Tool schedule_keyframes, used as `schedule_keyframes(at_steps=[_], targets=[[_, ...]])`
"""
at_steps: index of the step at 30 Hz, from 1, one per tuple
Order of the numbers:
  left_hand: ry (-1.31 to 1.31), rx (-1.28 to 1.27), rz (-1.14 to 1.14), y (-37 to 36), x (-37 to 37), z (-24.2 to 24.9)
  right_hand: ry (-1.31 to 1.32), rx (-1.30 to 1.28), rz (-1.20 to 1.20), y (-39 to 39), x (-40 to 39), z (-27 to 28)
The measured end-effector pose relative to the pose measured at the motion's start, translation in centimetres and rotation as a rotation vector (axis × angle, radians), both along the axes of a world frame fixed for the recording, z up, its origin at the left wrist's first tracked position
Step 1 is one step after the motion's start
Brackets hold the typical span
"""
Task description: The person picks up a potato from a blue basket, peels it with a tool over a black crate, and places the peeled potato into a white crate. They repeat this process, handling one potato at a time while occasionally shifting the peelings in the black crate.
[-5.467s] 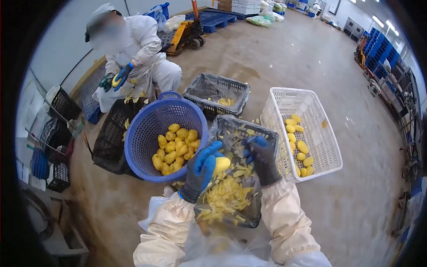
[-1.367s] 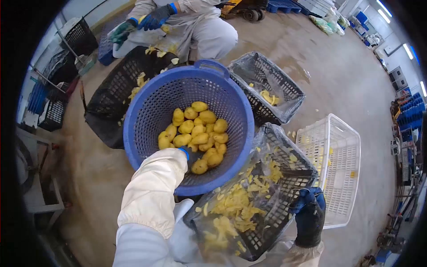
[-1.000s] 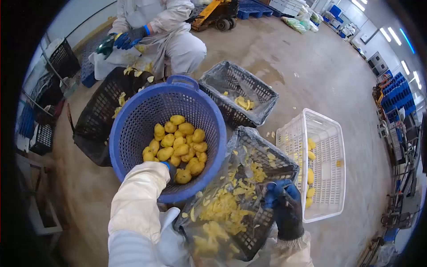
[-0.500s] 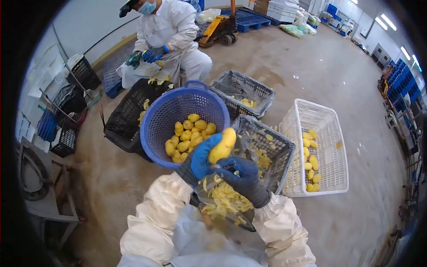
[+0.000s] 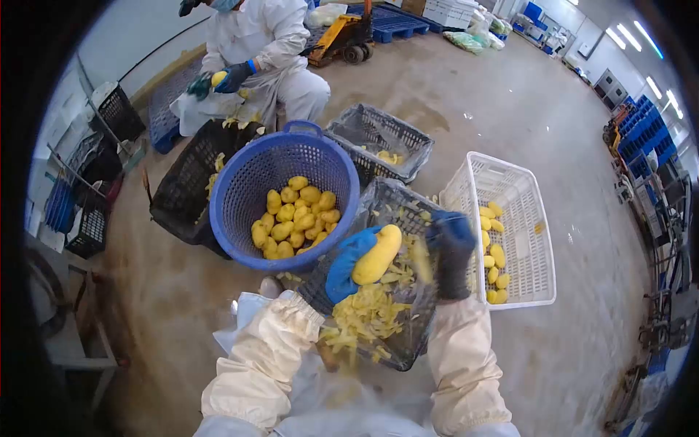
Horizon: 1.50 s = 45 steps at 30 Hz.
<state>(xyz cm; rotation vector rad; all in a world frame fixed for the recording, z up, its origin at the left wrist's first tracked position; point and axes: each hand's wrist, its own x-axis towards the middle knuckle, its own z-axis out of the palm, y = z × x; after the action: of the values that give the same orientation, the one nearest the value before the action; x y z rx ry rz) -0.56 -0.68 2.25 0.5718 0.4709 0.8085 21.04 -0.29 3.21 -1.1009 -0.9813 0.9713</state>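
Note:
A smooth yellow potato point(image 5: 377, 255) sits in my left hand point(image 5: 344, 269), whose blue-gloved fingers wrap its lower left side. My right hand point(image 5: 449, 251), in a dark glove, is apart from it to the right, curled and blurred by motion. What it holds is hidden. A yellowish streak, likely a strip of peel point(image 5: 421, 260), hangs between the two hands. Below them, a dark lined crate point(image 5: 397, 349) holds a heap of peelings point(image 5: 368, 317). Left of it stands a blue-purple basket point(image 5: 226, 197) with many potatoes point(image 5: 291, 215).
At right, a white crate point(image 5: 539, 251) holds several peeled potatoes point(image 5: 496, 255). Two more dark crates, one behind point(image 5: 415, 146) and one at left point(image 5: 175, 189), contain peelings. A co-worker point(image 5: 255, 51) sits beyond with a potato. A pallet jack point(image 5: 338, 40) stands at the back.
My right hand has moved up and right, away from the potato. My left hand has shifted slightly right and down, with the potato more tilted. The view has shifted a little.

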Motion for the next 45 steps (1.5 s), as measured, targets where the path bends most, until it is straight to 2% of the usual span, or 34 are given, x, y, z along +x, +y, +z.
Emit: schedule_keyframes(at_steps=[1,2,4,5,6,7,9,10,12,13,14,15,17,19,21,22,23,24,25,27,28,29,31,32,33,35,36,37,38,39,41,43,44,45], targets=[[0.027,0.0,0.003,0.1,0.0,-0.4,0.01,0.007,-0.114,0.5,0.5,1.0],[0.028,-0.001,0.009,0.1,0.1,-0.6,0.011,0.006,-0.107,0.2,-0.1,1.3],[0.04,0.016,0.235,0.1,0.8,-0.8,0.128,-0.018,0.143,-2.0,-2.4,2.7],[0.038,0.016,0.235,0.4,0.8,-1.1,0.038,-0.057,0.271,-3.0,-3.7,3.0],[-0.205,-0.082,0.141,0.9,0.7,-1.7,-0.049,-0.098,0.397,-3.9,-5.0,2.9],[-0.445,-0.181,0.044,1.0,0.6,-1.2,-0.124,-0.022,0.424,-4.6,-6.4,2.3],[-0.433,-0.208,0.08,-0.1,0.5,0.0,-0.488,0.238,0.469,-4.5,-6.8,2.6],[-0.399,-0.282,0.075,-0.4,0.5,0.3,-0.489,0.238,0.469,-4.1,-6.4,2.3],[-0.352,-0.54,0.005,-0.7,1.1,2.3,0.039,-0.089,0.313,-2.7,-4.2,1.0],[-0.296,-0.353,-0.131,-0.6,0.3,-1.5,-0.088,0.016,0.12,-1.3,-2.7,0.8],[-0.237,-0.247,-0.203,-0.8,0.4,-1.3,-0.214,0.12,-0.072,-0.1,-0.9,0.5],[-0.174,-0.14,-0.272,-0.9,0.5,-1.0,-0.587,0.215,-0.266,0.5,0.6,-0.3],[-0.178,-0.093,-0.264,-0.7,1.0,0.0,-0.087,0.155,0.048,-0.3,0.8,0.3],[-0.273,-0.376,0.102,-0.9,1.6,2.7,0.015,-0.051,0.279,-3.0,-3.2,1.1],[-0.343,-0.362,0.054,-0.3,1.0,1.7,-0.681,0.242,0.481,-4.7,-6.2,2.5],[-0.327,-0.311,0.041,-0.6,1.1,1.2,-0.713,0.272,0.422,-4.4,-6.3,2.0],[-0.311,-0.262,0.028,-0.6,1.1,0.7,-0.712,0.271,0.421,-3.6,-5.7,1.4],[-0.437,-0.266,-0.144,-0.3,0.8,0.0,-0.337,0.099,0.31,-2.4,-4.6,0.7],[-0.439,-0.272,-0.144,-0.1,0.8,-1.0,0.035,-0.073,0.191,-1.4,-3.5,0.2],[-0.149,-0.284,-0.124,0.3,1.0,-2.5,0.015,0.012,-0.002,-0.2,-1.6,0.0],[-0.12,-0.251,-0.115,0.3,1.0,-2.2,0.088,-0.035,-0.019,0.1,-1.2,0.5],[-0.118,-0.249,-0.116,0.4,0.9,-1.9,0.089,-0.033,-0.02,-0.3,-1.4,0.7],[-0.183,-0.313,0.003,0.6,0.6,-1.3,0.046,-0.012,0.179,-1.9,-2.9,1.5],[-0.272,-0.278,0.082,0.7,0.9,-1.7,-0.134,-0.047,0.261,-3.0,-4.3,1.3],[-0.275,-0.276,0.089,0.6,0.8,-1.4,-0.363,0.075,0.404,-4.1,-5.7,2.3],[-0.1,-0.151,0.21,0.3,0.6,-1.0,-0.604,0.152,0.399,-4.3,-6.6,0.8],[-0.373,-0.341,0.113,0.0,1.1,-1.5,-0.602,0.148,0.396,-3.8,-6.2,0.0],[-0.372,-0.344,0.109,-0.2,1.2,-2.1,-0.463,0.142,0.15,-2.6,-5.0,-0.7],[-0.328,-0.334,-0.001,-0.3,1.2,-2.6,-0.324,0.137,-0.091,-1.3,-3.5,-0.6],[-0.282,-0.322,-0.11,-0.4,1.2,-3.0,-0.036,0.015,-0.071,-0.3,-1.6,0.2],[-0.258,-0.275,-0.108,-0.1,1.5,-2.7,0.112,0.055,0.063,-0.9,-1.5,1.4],[-0.248,-0.324,0.001,0.3,1.4,-2.3,-0.12,-0.11,0.285,-2.0,-3.2,1.0],[-0.264,-0.221,-0.124,0.8,1.1,-2.7,-0.089,-0.095,0.387,-2.3,-4.3,1.8],[-0.256,-0.227,-0.13,0.4,1.0,-2.9,-0.081,-0.099,0.38,-1.7,-3.5,1.0]])
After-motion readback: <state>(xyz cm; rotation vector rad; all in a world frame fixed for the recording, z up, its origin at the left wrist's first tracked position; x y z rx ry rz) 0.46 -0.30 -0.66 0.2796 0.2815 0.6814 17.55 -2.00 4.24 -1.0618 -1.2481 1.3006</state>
